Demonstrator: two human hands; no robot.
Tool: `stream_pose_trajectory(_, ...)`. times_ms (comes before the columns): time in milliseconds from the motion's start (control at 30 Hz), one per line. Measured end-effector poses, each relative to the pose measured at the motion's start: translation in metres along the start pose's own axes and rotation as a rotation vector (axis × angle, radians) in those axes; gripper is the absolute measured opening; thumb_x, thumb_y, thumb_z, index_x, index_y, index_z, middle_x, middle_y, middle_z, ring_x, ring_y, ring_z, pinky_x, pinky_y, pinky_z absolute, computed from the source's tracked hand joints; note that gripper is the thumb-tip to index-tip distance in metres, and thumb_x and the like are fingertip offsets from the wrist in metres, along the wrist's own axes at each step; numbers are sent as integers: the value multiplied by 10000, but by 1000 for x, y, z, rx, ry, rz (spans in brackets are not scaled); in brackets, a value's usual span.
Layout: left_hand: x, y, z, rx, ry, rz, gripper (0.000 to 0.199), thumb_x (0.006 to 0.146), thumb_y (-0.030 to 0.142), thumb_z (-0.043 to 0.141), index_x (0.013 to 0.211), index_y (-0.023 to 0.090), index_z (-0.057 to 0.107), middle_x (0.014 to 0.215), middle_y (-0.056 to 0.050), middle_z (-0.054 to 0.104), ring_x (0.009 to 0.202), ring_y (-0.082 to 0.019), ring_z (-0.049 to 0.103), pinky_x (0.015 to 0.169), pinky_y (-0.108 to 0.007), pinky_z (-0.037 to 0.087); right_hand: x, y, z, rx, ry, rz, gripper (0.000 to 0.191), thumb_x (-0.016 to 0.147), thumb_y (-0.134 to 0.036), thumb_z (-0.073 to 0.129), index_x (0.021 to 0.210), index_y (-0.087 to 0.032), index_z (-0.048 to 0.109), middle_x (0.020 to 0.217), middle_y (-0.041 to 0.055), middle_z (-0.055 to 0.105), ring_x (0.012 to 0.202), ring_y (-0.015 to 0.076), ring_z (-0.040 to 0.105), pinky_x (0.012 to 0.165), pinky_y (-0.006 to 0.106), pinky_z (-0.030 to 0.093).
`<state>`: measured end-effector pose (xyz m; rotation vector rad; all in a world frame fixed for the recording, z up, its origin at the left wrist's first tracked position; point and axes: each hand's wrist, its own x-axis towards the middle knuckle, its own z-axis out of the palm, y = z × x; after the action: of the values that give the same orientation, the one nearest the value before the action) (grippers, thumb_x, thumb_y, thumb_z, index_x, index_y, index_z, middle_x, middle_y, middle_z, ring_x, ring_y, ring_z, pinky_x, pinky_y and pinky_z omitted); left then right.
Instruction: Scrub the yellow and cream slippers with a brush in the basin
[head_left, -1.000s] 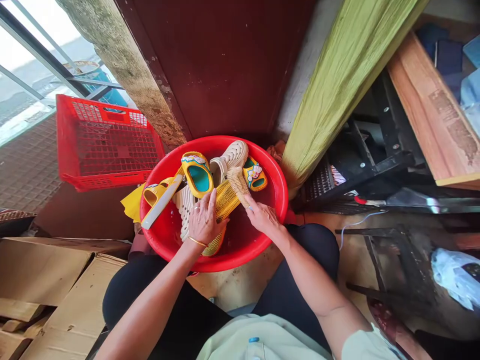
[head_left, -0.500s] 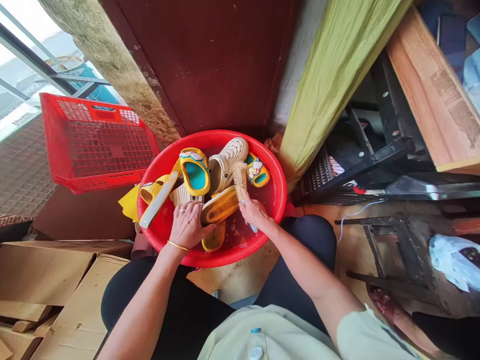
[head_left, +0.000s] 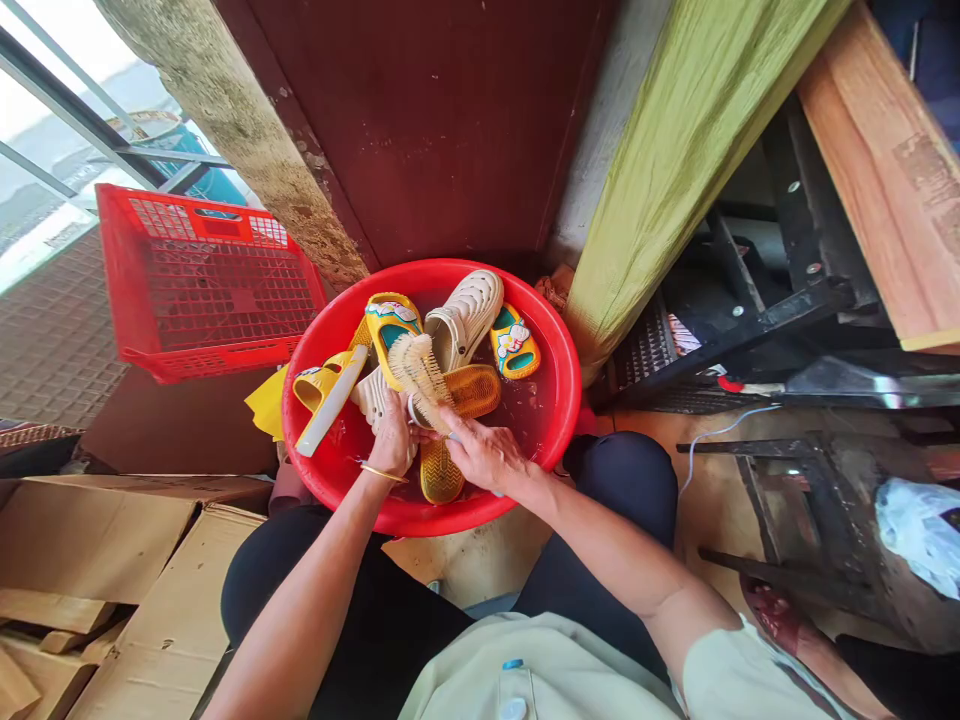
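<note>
A red basin (head_left: 566, 400) holds water and several shoes. My right hand (head_left: 486, 452) is closed on a scrubbing brush (head_left: 420, 372), its pale bristles above the basin's middle. Close by, my left hand (head_left: 395, 437) grips the near end of a yellow-brown slipper (head_left: 474, 391), sole up; the brush partly hides that end. A white clog (head_left: 469, 310) and a yellow slide with teal lining (head_left: 515, 343) lie at the back. Another yellow slide (head_left: 324, 395) leans on the left rim. Below the hands, a yellow sole (head_left: 441, 472) shows.
A red plastic crate (head_left: 217, 290) stands left of the basin, with cardboard (head_left: 97, 530) nearer me. A green curtain (head_left: 675, 150) hangs at the right, beside black metal frames and a dark stool (head_left: 810, 510). A person's foot (head_left: 772, 605) shows lower right.
The brush in my right hand has moved left, over the slipper's near end and close to my left hand. My left hand has turned and shifted slightly right.
</note>
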<state>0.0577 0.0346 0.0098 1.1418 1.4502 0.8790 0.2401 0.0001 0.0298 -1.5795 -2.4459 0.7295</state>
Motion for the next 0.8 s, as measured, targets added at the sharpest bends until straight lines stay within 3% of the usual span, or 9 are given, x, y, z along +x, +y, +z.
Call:
stream_pose_trajectory(67, 0, 4, 1, -44, -43, -84, 859, 916, 821, 369, 1440, 156, 516, 1040, -124, 748, 711, -229, 741, 576, -321, 574, 8, 13, -8, -33, -58, 171, 673, 1064, -350, 373, 1689, -246, 144, 1273, 110, 753, 1104, 254, 729, 961, 351, 544)
stream_pose_trajectory(133, -1, 8, 1, -27, -52, -72, 779, 868, 722, 594, 1417, 175, 521, 1109, -114, 737, 682, -196, 732, 577, -289, 563, 16, 29, -13, -71, -109, 320, 717, 1052, -307, 395, 1690, -194, 86, 1188, 134, 779, 1087, 262, 736, 958, 361, 534)
stream_pose_trajectory(233, -3, 15, 2, -1, -150, -73, 755, 818, 605, 713, 1403, 170, 518, 1121, -107, 731, 724, -193, 727, 599, -287, 570, 21, 48, -12, -99, -143, 397, 731, 1022, -220, 415, 1680, -149, 103, 1214, 181, 760, 1136, 277, 720, 968, 380, 519)
stream_pose_trajectory(333, -5, 14, 4, 84, -304, -50, 746, 772, 532, 756, 1361, 118, 563, 1041, -100, 737, 831, -230, 715, 657, -314, 581, 21, 53, -10, -71, -165, 414, 667, 1006, -213, 431, 1642, -141, 244, 1231, 211, 746, 1156, 298, 714, 961, 400, 515)
stream_pose_trajectory(400, -6, 7, 7, 187, -318, 29, 694, 740, 465, 757, 1313, 100, 610, 1034, -99, 741, 904, -248, 696, 732, -345, 587, 21, 51, -10, -51, -171, 408, 625, 1000, -228, 450, 1606, -137, 325, 1217, 209, 752, 1160, 301, 713, 954, 390, 512)
stream_pose_trajectory(533, -7, -14, 9, 278, -237, 160, 700, 664, 285, 649, 1339, 103, 617, 1066, -80, 745, 967, -250, 670, 861, -389, 577, 13, 46, -19, 10, -160, 312, 600, 1005, -252, 454, 1591, -156, 371, 1166, 151, 780, 1122, 264, 727, 900, 317, 499)
stream_pose_trajectory(700, -13, -19, 0, 214, -245, 158, 741, 616, 211, 532, 1341, 101, 635, 983, -53, 757, 942, -251, 682, 841, -367, 575, -22, 30, -30, 143, -147, 160, 623, 982, -292, 493, 1599, -254, 411, 1006, 43, 805, 867, 214, 750, 729, 263, 468)
stream_pose_trajectory(800, -20, -14, -3, 268, -278, 162, 673, 619, 191, 506, 1261, 117, 694, 903, -34, 755, 828, -229, 674, 785, -345, 572, -38, 17, -33, 154, -166, 37, 643, 965, -291, 498, 1601, -350, 417, 954, -3, 812, 773, 193, 737, 722, 263, 475)
